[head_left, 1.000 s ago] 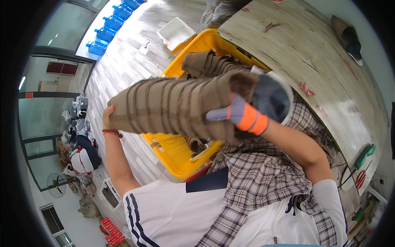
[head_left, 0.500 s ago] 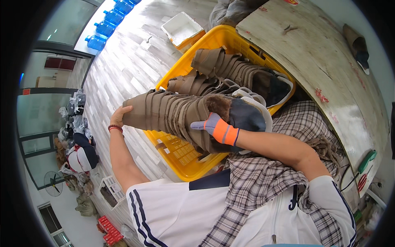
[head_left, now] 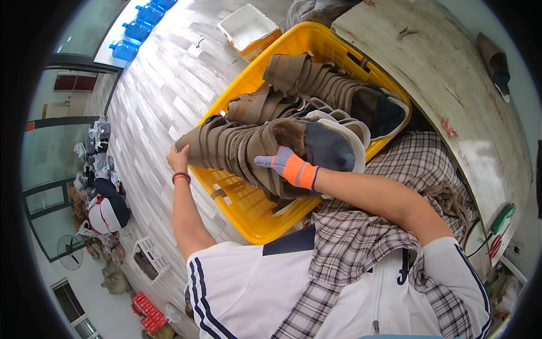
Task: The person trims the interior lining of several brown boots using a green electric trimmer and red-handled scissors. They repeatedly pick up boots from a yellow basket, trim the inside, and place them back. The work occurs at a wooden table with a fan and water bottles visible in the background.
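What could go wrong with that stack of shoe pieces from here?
The far end of the stack of shoe pieces, at the left hand, seems to reach past the yellow crate; pieces might slip onto the floor.
With the right hand near the toe end, the middle could sag or spread.
Edges may catch on the next row, which lies close by.

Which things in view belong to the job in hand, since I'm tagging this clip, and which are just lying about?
Likely in use:
- nested brown boots, held by the left hand and gloved right hand
- yellow crate
- similar brown stacks inside it

Seemingly lying about:
- blue water bottles
- fan
- red boxes
- red-handled scissors
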Tool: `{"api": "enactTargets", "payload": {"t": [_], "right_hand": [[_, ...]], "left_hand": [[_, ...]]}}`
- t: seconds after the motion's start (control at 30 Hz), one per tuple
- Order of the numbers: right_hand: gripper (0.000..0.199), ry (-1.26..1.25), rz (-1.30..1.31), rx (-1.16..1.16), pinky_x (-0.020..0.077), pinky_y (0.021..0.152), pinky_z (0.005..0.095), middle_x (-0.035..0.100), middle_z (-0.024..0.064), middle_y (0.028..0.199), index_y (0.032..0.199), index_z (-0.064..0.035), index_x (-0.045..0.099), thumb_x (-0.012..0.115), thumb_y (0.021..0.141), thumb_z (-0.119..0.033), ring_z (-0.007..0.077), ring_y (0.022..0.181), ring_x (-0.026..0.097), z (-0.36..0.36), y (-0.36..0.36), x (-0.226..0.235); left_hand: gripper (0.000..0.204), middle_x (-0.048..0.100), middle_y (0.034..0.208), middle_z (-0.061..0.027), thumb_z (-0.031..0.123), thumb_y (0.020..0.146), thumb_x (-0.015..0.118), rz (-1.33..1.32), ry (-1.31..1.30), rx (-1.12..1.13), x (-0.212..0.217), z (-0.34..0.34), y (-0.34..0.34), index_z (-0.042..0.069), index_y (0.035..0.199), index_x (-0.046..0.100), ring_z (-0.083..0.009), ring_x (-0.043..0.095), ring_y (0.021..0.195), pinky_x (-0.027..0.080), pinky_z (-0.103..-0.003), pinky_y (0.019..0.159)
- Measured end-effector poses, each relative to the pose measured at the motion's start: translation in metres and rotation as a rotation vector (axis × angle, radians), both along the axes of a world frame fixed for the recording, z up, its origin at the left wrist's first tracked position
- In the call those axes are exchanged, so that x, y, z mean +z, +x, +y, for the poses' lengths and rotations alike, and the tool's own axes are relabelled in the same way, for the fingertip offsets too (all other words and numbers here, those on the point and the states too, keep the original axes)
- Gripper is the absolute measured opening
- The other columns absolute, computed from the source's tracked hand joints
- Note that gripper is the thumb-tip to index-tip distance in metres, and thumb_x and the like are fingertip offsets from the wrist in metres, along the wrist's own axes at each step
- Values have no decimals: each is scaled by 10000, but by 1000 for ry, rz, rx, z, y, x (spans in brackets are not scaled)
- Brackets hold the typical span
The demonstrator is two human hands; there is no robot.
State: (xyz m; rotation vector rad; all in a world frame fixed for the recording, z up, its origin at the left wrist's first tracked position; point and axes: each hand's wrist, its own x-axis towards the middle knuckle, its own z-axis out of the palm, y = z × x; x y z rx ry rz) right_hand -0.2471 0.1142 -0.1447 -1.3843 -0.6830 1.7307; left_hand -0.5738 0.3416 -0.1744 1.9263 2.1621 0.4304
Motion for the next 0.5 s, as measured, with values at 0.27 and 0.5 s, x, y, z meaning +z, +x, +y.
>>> {"api": "enactTargets", "payload": {"t": [0.27, 0.5], "right_hand": [[589, 24, 59, 3, 431, 564, 300, 569, 79, 783, 968, 79, 560, 736, 731, -432, 124, 660, 487, -5, -10, 8], [515, 50, 102, 93, 440, 619, 359, 573, 116, 814, 1155, -18, 495, 702, 714, -186, 231, 687, 521, 3, -6, -7]], "left_hand": [[708, 376, 1316, -239, 299, 770, 673, -262, 284, -51, -17, -75, 3, 36, 1356, 374, -362, 357, 1231, 264, -409, 1049], [1027, 156, 1484, -135, 111, 632, 737, -389, -152, -601, 62, -231, 178, 59, 1446, 113, -288, 130, 1375, 154, -364, 1104]]}}
